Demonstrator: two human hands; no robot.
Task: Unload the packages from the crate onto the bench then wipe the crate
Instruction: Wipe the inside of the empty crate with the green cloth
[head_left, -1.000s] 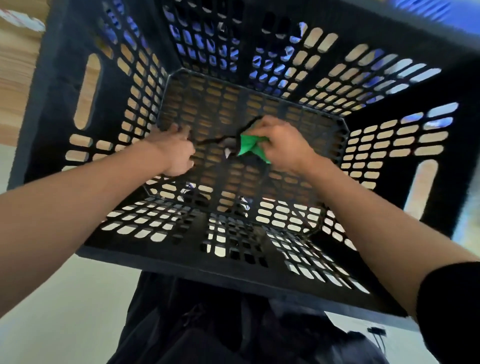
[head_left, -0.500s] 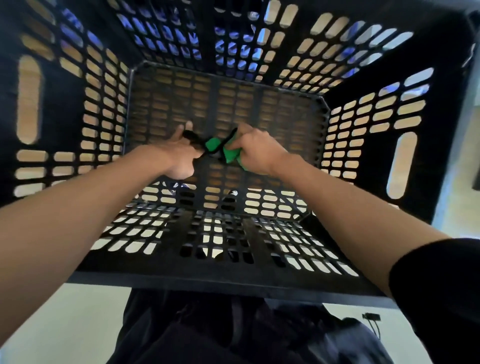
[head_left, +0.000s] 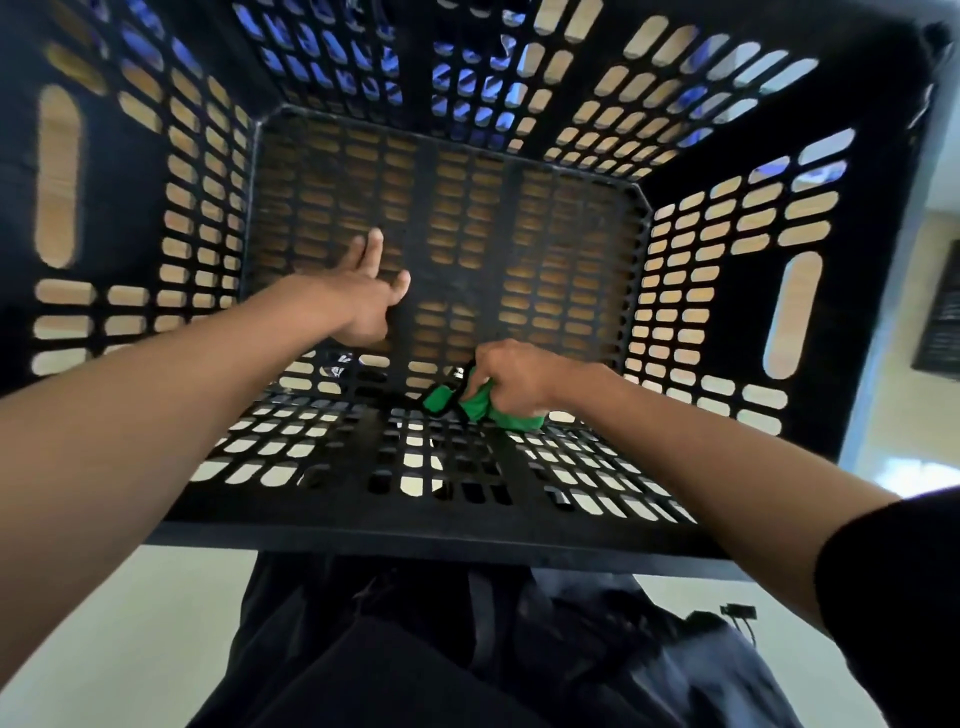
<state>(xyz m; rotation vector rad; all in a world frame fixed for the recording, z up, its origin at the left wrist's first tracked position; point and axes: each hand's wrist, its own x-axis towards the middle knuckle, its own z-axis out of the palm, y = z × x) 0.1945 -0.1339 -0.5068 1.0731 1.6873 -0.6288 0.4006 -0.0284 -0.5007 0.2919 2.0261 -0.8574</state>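
Your right hand (head_left: 511, 376) grips a bunched green cloth (head_left: 475, 408) low against the near wall of the crate (head_left: 467, 535), just where that wall meets the floor. Your left hand (head_left: 358, 299) is spread wide, fingers straight, reaching toward the floor's left half; whether it presses the floor or hovers above it you cannot tell from here. It holds nothing.

The crate is all around both hands. Its slotted floor (head_left: 467, 244) lies ahead of you, its long axis running left to right. No packages show inside, so unloading looks finished and wiping looks to be the step in hand.

What the next stroke turns on, as a judgement: the cloth sits at the near edge, right of centre, and most of the floor lies beyond it, toward the far wall. The cloth hand is the one to carry out there; the left hand is farther in and to the left, well apart from the cloth, so it should not block a stroke along the right half. Moving leftward, though, you would meet that hand.

Through the slots pale wood shows, and blue shows at the far side.
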